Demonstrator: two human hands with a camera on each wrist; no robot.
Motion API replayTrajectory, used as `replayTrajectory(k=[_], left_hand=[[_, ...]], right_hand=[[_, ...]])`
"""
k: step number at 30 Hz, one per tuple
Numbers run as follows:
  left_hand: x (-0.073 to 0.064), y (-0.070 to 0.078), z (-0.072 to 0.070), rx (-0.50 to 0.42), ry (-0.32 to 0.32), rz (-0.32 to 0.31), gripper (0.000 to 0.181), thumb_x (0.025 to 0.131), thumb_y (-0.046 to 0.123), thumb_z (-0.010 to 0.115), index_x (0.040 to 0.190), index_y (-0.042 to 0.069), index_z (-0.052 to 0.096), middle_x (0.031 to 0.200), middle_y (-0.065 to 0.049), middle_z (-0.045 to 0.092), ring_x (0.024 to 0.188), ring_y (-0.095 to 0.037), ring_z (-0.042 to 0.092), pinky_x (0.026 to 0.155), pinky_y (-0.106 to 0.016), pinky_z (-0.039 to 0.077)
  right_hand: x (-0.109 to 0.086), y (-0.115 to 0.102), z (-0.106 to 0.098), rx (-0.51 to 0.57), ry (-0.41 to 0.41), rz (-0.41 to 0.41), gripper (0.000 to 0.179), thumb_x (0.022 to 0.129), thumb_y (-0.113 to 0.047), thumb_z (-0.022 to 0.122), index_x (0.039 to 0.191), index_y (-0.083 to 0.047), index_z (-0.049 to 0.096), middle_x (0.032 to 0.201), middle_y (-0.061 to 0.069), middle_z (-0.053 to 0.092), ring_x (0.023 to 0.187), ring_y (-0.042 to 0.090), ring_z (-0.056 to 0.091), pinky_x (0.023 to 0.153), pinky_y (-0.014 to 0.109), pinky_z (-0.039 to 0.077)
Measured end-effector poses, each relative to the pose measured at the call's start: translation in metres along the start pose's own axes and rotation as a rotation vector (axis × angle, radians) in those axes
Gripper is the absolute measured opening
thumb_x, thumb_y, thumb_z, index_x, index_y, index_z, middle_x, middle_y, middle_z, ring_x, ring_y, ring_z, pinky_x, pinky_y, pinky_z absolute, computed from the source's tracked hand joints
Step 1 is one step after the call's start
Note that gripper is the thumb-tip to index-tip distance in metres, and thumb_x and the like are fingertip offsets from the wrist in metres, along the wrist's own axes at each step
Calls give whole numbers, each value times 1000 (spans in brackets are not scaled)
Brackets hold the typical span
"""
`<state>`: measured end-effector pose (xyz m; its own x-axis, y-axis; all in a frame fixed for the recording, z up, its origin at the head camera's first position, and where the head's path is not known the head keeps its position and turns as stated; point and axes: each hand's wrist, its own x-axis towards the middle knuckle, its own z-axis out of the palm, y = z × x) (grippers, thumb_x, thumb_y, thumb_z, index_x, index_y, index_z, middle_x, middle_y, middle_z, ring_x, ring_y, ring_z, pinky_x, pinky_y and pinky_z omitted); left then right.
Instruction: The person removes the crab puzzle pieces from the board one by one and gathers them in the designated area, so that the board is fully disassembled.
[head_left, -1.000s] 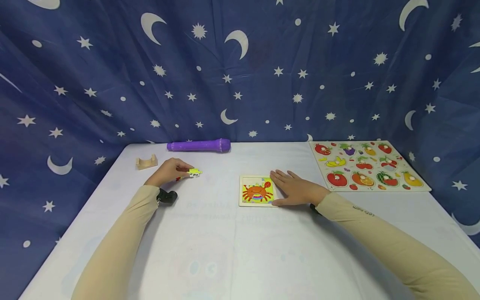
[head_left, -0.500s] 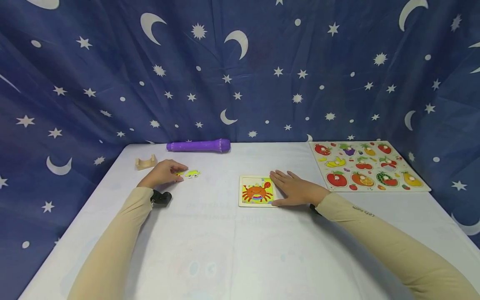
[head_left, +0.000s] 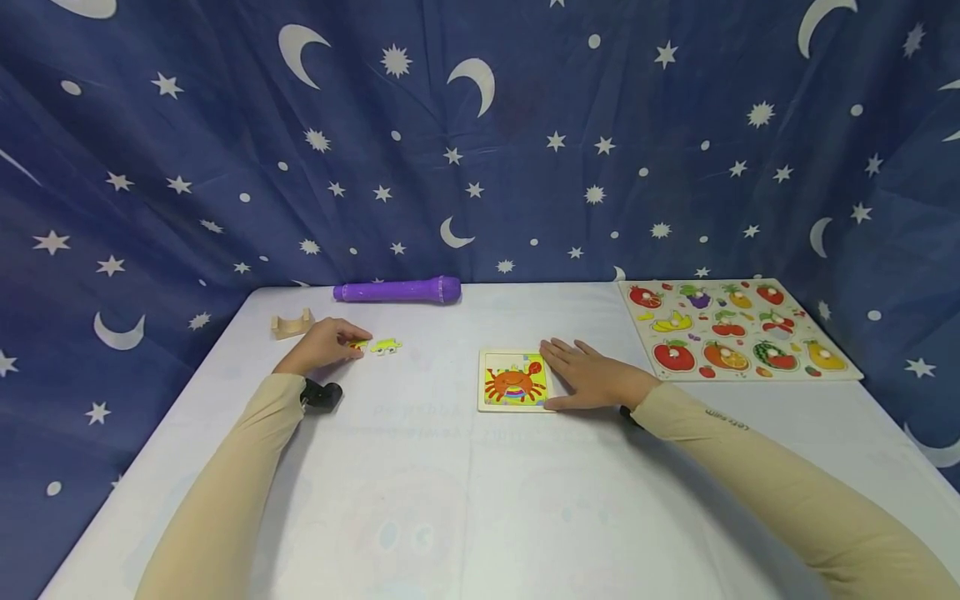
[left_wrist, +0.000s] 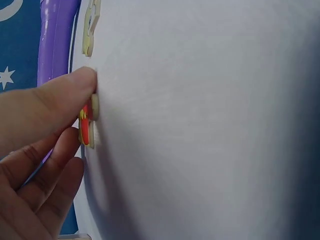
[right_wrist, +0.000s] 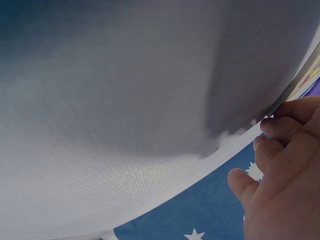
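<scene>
At the left of the table my left hand (head_left: 324, 344) has its thumb and fingers around a red and yellow puzzle piece (left_wrist: 85, 125), partly hidden by the thumb in the left wrist view. Just right of that hand a yellow puzzle piece (head_left: 387, 347) lies on the table. My right hand (head_left: 592, 377) rests with spread, straight fingers on the right edge of a small wooden puzzle tray (head_left: 482, 383). A red crab picture (head_left: 515, 385) fills much of this tray, with a pale strip along its top.
A purple toy microphone (head_left: 397, 290) lies at the back edge. Behind my left hand stands a small wooden cradle (head_left: 292, 324). At the back right lies a fruit puzzle board (head_left: 697, 342). A blue star-patterned curtain (head_left: 525, 217) hangs behind the table.
My left hand has moved left from the yellow puzzle piece, which now lies by itself, to the red and yellow one. The right hand has stayed on the tray.
</scene>
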<state>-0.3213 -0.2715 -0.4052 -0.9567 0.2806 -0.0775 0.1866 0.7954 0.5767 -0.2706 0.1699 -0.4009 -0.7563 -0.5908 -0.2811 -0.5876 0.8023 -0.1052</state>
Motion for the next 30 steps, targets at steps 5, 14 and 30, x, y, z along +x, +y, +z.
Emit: replayTrajectory(k=[5,14,30], left_hand=[[1,4,1,-3,3,13,38,80,7,72,117,1,64,122,-19,62,114,-34,54,99,-49,41],[4,19,9,6,-3,48,36,80,13,74,113,3,67,118,-19,63,110,-33,55,96,-48,42],[9,11,7,-18,-24,56,33,81,8,71,113,2,67,120,-19,63,115,-35,54,100,-50,40]], right_hand=[[-1,0,-1,7,-1,0,97,84,-66,50,150,-5,14,158,11,14,147,28,11,118,50,8],[0,1,0,5,-6,3,98,83,-67,50,151,-5,13,158,11,13,147,28,10,118,51,7],[2,2,1,-5,7,-5,98,83,-67,51,150,-5,15,158,12,15,146,29,11,117,52,9]])
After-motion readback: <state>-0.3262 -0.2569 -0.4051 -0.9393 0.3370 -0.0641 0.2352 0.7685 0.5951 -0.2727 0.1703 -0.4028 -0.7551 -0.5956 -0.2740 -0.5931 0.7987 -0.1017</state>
